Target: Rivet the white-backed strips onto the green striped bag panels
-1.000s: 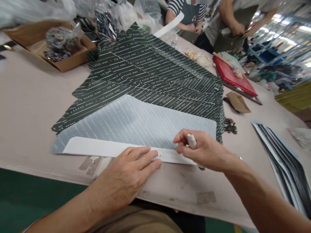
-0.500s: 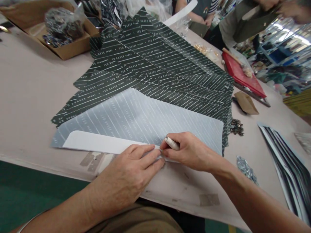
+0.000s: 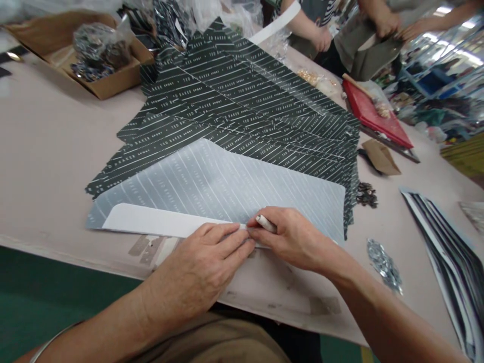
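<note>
My left hand (image 3: 196, 272) lies flat, fingers stretched out, pressing on a white strip (image 3: 151, 222) folded along the near edge of a pale grey striped sheet (image 3: 227, 186). My right hand (image 3: 291, 237) is closed round a small white stick-like tool (image 3: 266, 223), its tip meeting my left fingertips on the strip. Behind the grey sheet fans a stack of dark green printed sheets (image 3: 227, 106).
A cardboard box (image 3: 113, 80) with bagged small parts sits at the back left. A red tray (image 3: 374, 118), a brown paper piece (image 3: 380, 156), small metal parts (image 3: 365, 194), a foil bag (image 3: 383, 264) and striped sheets (image 3: 449, 262) lie right. Other people's hands (image 3: 381, 22) work across the table.
My right hand slid left along the white strip until it met my left fingertips. The camera shifted slightly; my left hand stayed pressed on the strip.
</note>
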`<state>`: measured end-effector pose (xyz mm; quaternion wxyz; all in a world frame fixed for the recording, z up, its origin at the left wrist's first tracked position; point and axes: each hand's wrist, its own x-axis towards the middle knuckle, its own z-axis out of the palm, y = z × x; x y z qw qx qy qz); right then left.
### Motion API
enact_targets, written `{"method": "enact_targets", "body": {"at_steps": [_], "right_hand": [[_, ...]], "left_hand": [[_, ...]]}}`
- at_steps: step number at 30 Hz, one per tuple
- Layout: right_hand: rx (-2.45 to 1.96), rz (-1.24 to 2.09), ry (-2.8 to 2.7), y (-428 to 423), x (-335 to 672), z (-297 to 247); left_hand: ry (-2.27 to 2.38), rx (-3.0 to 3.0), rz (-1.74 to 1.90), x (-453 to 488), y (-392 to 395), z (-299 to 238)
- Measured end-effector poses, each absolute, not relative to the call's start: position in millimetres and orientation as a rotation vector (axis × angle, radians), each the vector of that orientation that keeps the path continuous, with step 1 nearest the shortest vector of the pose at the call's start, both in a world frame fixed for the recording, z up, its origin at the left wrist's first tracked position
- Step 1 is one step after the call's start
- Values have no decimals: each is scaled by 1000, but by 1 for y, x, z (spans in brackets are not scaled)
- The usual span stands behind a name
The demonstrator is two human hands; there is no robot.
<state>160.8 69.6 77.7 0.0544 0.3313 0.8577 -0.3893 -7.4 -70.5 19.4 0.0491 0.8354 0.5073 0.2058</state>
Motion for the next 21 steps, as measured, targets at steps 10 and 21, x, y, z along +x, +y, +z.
{"method": "enact_targets", "body": {"at_steps": [10,21], "right_hand": [[1888,-3373,1937,57,186,92],[2049,-3845,743,56,172,38]], "left_hand": [[1548,2604,548,-8,-66,25],[1516,2613,524,-11,-61,26]]}}
